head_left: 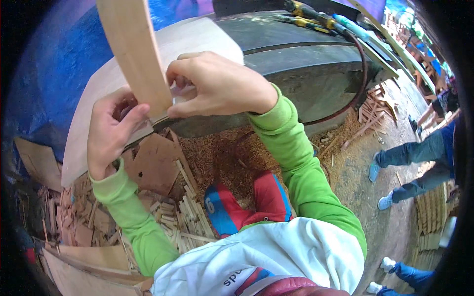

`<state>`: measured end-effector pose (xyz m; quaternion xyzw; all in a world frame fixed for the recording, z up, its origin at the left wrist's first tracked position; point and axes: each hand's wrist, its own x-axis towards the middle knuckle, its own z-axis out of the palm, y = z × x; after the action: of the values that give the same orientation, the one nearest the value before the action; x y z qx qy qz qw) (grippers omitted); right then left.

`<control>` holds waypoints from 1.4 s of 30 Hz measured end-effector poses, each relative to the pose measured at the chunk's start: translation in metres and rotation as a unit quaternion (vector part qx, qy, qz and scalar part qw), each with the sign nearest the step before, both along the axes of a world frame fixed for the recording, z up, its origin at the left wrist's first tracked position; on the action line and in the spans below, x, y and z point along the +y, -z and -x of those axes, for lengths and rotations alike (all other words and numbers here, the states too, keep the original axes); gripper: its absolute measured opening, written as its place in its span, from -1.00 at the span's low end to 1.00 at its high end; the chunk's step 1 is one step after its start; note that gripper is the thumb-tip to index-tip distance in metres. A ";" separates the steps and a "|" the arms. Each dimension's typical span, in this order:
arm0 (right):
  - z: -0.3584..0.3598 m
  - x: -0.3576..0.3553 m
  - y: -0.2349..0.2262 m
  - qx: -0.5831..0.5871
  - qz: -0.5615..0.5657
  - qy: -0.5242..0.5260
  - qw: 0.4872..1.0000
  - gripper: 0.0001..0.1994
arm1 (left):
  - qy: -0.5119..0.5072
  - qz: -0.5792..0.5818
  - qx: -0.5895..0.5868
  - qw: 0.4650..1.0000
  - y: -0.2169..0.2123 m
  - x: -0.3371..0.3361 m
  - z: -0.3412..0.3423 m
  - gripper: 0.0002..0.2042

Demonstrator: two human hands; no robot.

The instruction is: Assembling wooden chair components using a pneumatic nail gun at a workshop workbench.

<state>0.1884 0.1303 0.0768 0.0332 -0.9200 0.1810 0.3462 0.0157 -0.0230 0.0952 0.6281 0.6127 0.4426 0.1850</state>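
Note:
A pale, flat wooden plank (134,52) rises at a slant over the near edge of a light plywood sheet (217,37). My left hand (113,123) is closed at the plank's lower left edge, its thumb pointing toward the wood and its fingers curled. On the opposite side my right hand (217,86) is closed too, with thumb and bent fingertips at the plank's right edge. Behind the curled fingers, the exact contact with the wood is partly hidden. Something whitish shows between my right thumb and fingers, too small to name.
Yellow-and-black tools (311,22) lie at the back of the dark worktable (306,49). A dark hose (358,93) loops over its edge. Wood offcuts (182,217) and sawdust (217,153) cover the floor below. Two people's legs (414,153) show at the right.

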 end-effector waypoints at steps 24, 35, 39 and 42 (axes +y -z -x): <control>-0.109 0.300 -0.046 -0.245 -0.058 0.686 0.682 -0.68 | 0.004 -0.027 0.009 1.000 0.008 0.000 0.008 -0.82; -0.274 0.148 -0.035 0.368 -0.057 0.510 0.775 -0.58 | 0.020 -0.015 0.060 0.998 0.000 0.009 0.001 -0.80; -0.212 -0.028 0.029 0.527 0.165 0.268 0.790 -0.86 | 0.029 -0.059 0.079 0.995 0.007 0.006 0.012 -0.67; -0.210 -0.050 0.121 0.444 0.221 0.085 0.864 -0.60 | 0.037 -0.094 0.119 0.988 0.010 0.022 0.017 -0.67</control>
<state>0.3986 0.0798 -0.0444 -0.0455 -0.6046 0.3152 0.7301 -0.0018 -0.0006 0.0850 0.7131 0.5622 0.4135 0.0669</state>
